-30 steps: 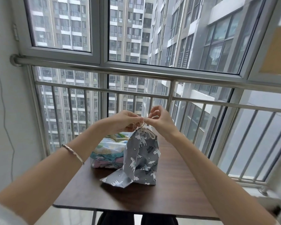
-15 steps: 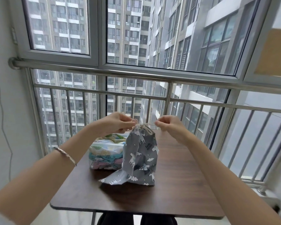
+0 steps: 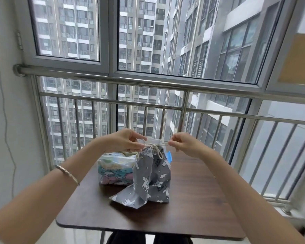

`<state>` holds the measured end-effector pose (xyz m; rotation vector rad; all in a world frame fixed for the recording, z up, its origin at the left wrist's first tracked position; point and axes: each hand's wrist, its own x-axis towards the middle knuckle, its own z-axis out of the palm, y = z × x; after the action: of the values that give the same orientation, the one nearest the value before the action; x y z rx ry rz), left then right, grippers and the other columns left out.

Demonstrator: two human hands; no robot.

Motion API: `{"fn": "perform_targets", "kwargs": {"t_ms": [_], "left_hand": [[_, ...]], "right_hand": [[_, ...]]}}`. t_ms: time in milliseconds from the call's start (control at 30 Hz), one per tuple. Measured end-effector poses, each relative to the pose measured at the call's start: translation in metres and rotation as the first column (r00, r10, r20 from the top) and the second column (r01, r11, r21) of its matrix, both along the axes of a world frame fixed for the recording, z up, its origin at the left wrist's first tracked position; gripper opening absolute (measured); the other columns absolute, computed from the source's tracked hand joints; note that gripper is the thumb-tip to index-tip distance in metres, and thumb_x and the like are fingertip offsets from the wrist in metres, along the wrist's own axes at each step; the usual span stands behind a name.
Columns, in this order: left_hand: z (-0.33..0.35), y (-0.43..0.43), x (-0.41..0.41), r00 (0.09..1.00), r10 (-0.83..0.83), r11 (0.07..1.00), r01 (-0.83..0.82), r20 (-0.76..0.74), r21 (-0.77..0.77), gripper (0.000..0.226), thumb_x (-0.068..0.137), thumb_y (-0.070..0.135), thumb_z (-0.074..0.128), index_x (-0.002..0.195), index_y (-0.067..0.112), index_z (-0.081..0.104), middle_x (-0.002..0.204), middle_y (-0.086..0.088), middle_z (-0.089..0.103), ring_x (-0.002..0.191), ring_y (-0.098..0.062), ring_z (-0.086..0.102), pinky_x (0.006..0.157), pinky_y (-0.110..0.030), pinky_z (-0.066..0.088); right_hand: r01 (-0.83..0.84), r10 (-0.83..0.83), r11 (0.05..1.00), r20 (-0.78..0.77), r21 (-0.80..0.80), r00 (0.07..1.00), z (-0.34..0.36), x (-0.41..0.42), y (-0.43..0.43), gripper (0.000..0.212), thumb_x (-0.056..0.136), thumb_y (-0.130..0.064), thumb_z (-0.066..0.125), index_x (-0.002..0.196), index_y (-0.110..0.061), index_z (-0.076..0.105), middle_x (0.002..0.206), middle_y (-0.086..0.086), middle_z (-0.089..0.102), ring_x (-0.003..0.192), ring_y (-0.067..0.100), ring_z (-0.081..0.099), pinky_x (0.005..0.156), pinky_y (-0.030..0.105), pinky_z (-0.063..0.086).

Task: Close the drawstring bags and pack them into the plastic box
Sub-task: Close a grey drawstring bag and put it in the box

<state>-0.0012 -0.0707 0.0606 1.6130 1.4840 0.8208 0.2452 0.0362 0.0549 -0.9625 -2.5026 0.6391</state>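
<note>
Now pulled farther apart, the left hand (image 3: 125, 140) and right hand (image 3: 183, 144) each pinch the cord (image 3: 163, 143) taut, cinching shut the grey drawstring bag (image 3: 152, 176) that stands on the table (image 3: 192, 208) in front of the part-filled plastic box (image 3: 113, 159), its likely next stop.

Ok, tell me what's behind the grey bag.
The clear box, packed with folded patterned bags; a blue piece shows at its right. The grey bag hides the box's right part.
</note>
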Motion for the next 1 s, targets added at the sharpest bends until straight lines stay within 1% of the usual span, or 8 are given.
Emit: {"fn": "perform_targets", "kwargs": {"t_ms": [200, 333, 400, 500, 600, 733, 833, 1000], "left_hand": [[-0.011, 0.008, 0.006, 0.999, -0.020, 1.000, 0.019, -0.050, -0.017, 0.036, 0.071, 0.031, 0.075, 0.104, 0.017, 0.074, 0.080, -0.008, 0.064, 0.077, -0.025, 0.046, 0.080, -0.038, 0.039], [-0.010, 0.011, 0.008, 0.998, -0.001, 1.000, -0.001, -0.065, -0.029, 0.024, 0.080, 0.028, 0.072, 0.097, 0.012, 0.076, 0.078, -0.005, 0.065, 0.077, -0.025, 0.044, 0.075, -0.037, 0.037], [-0.007, 0.012, 0.012, 0.995, 0.033, 0.999, -0.032, -0.091, 0.016, 0.020, 0.084, 0.027, 0.069, 0.095, 0.012, 0.076, 0.073, 0.000, 0.066, 0.070, -0.020, 0.048, 0.067, -0.030, 0.041], [0.002, 0.013, 0.018, 0.989, 0.074, 0.993, -0.061, -0.129, 0.096, 0.017, 0.084, 0.032, 0.069, 0.084, 0.016, 0.074, 0.062, 0.009, 0.062, 0.055, -0.007, 0.046, 0.052, -0.017, 0.037], [0.008, 0.014, 0.018, 0.995, 0.060, 0.992, -0.050, -0.086, 0.115, 0.017, 0.085, 0.032, 0.067, 0.087, 0.016, 0.071, 0.069, 0.005, 0.063, 0.059, -0.009, 0.048, 0.057, -0.021, 0.039], [0.007, 0.012, 0.009, 0.997, 0.069, 0.990, -0.067, -0.016, 0.124, 0.018, 0.086, 0.029, 0.066, 0.089, 0.013, 0.072, 0.070, 0.005, 0.065, 0.062, -0.010, 0.048, 0.061, -0.024, 0.040], [0.003, 0.010, 0.003, 0.992, 0.112, 0.988, -0.117, 0.058, 0.104, 0.023, 0.086, 0.030, 0.065, 0.094, 0.009, 0.070, 0.075, 0.000, 0.063, 0.063, -0.010, 0.051, 0.061, -0.022, 0.043], [-0.008, 0.006, -0.020, 0.977, 0.197, 0.978, -0.201, 0.078, 0.060, 0.039, 0.095, 0.037, 0.048, 0.113, 0.005, 0.060, 0.115, -0.019, 0.062, 0.100, -0.024, 0.062, 0.085, -0.030, 0.053]], "right_hand": [[-0.045, -0.128, 0.875, 0.320, 0.482, 0.939, 0.006, -0.003, -0.009, 0.021, 0.100, -0.027, 0.048, 0.101, -0.008, 0.057, 0.099, 0.001, 0.054, 0.083, 0.016, 0.058, 0.080, 0.030, 0.051], [-0.053, -0.178, 0.804, 0.324, 0.593, 0.929, 0.011, -0.007, -0.011, 0.018, 0.099, -0.021, 0.050, 0.107, -0.006, 0.057, 0.106, 0.005, 0.056, 0.085, 0.018, 0.062, 0.077, 0.029, 0.055], [-0.027, -0.096, 0.888, 0.243, 0.460, 0.965, 0.016, -0.008, -0.011, 0.017, 0.094, -0.012, 0.054, 0.111, -0.009, 0.058, 0.112, 0.002, 0.055, 0.091, 0.015, 0.057, 0.076, 0.021, 0.048], [-0.155, 0.156, 0.988, 0.150, -0.015, 0.976, 0.021, -0.018, -0.023, 0.066, 0.083, -0.006, 0.063, 0.143, -0.017, 0.037, 0.132, -0.003, 0.045, 0.114, 0.013, 0.049, 0.090, 0.020, 0.046], [-0.198, 0.206, 0.979, 0.254, -0.055, 0.945, 0.011, -0.032, -0.033, 0.088, 0.080, -0.006, 0.069, 0.150, -0.027, 0.020, 0.143, -0.004, 0.042, 0.124, 0.017, 0.048, 0.103, 0.034, 0.046], [-0.224, 0.187, 0.970, 0.291, 0.098, 0.938, -0.004, -0.053, -0.036, 0.079, 0.075, -0.032, 0.079, 0.141, -0.026, 0.036, 0.137, 0.000, 0.049, 0.121, 0.018, 0.047, 0.104, 0.037, 0.040], [-0.206, 0.141, 0.952, 0.274, 0.228, 0.952, -0.008, -0.066, -0.036, 0.042, 0.082, -0.035, 0.072, 0.117, -0.017, 0.057, 0.117, 0.004, 0.056, 0.105, 0.022, 0.052, 0.095, 0.040, 0.047], [-0.161, 0.158, 0.983, -0.036, -0.091, 0.987, 0.031, -0.050, -0.027, 0.010, 0.089, -0.016, 0.065, 0.091, -0.009, 0.058, 0.082, 0.005, 0.059, 0.068, 0.017, 0.054, 0.067, 0.027, 0.051]]}}
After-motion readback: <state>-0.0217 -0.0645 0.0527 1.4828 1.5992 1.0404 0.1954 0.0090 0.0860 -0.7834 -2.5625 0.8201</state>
